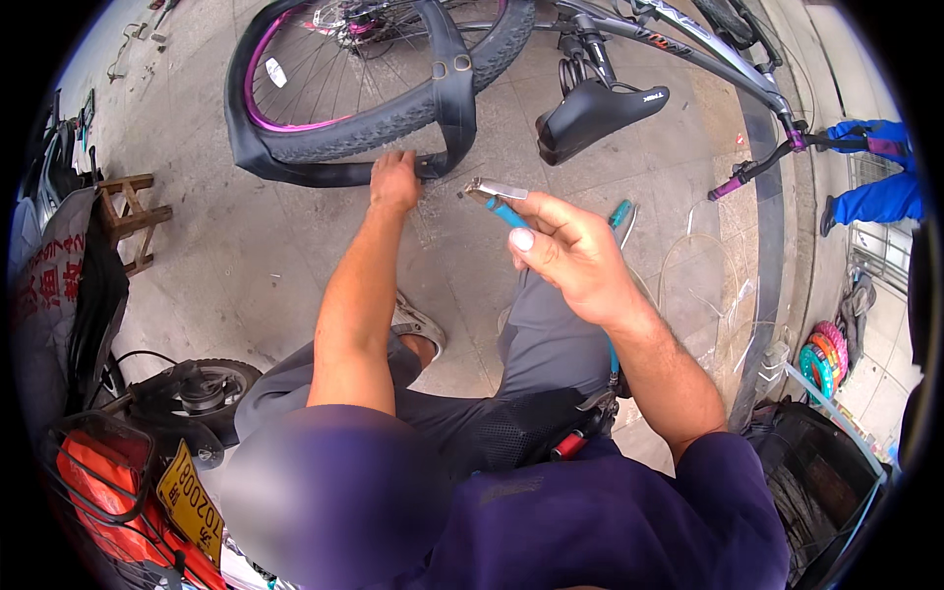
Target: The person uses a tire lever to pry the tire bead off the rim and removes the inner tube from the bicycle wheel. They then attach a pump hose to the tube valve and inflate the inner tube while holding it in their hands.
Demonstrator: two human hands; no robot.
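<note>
A bicycle lies on its side, and its purple-rimmed wheel with a black knobby tyre [359,128] is at the upper left. A limp black inner tube [305,175] loops round the tyre, with two small tan-ringed round marks on its right part. My left hand [393,184] is closed on the tube's near stretch, the fingertips partly hidden. My right hand [575,258] is raised to the right of the tube, apart from it. Between its thumb and fingers is a small tool with a blue handle and a metal head [501,202]; its exact kind is unclear.
The black saddle [600,118] and purple-gripped handlebar [757,167] lie to the right. A teal-handled tool [619,214] rests on the paved floor beyond my right wrist. A wooden stool [133,221] stands at the left. Someone in blue trousers [875,172] is at the far right.
</note>
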